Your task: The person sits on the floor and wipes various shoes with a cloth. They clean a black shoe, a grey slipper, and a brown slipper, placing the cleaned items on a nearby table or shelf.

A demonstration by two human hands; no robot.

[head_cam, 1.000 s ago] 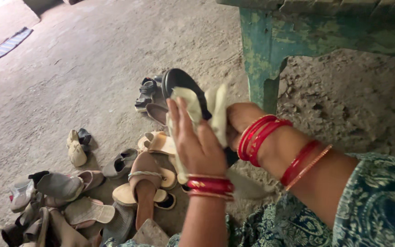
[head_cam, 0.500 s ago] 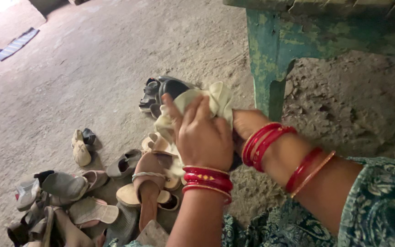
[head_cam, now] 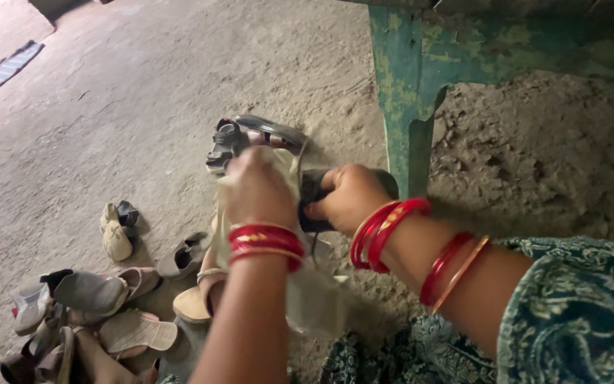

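Observation:
My left hand (head_cam: 259,190) is closed on a pale yellow cloth (head_cam: 313,299), pressing it against a black shoe (head_cam: 312,190); the cloth's loose end hangs below my wrist. My right hand (head_cam: 349,195) grips the black shoe from the right side, and most of the shoe is hidden by both hands and the cloth. Both wrists carry red bangles. The hands are close together, low over the dirt floor, just in front of a green wooden leg (head_cam: 408,128).
A heap of worn sandals and shoes (head_cam: 94,299) lies at the lower left, with a small pale pair (head_cam: 117,229) apart from it. Dark strappy sandals (head_cam: 239,136) lie just beyond my hands. A striped mat (head_cam: 5,67) is far left. Rough loose dirt (head_cam: 548,156) lies under the green bench.
Both hands have dropped lower with the shoe. My left hand went from flat over the raised sole to closed on the cloth at the shoe's left side, knuckles up.

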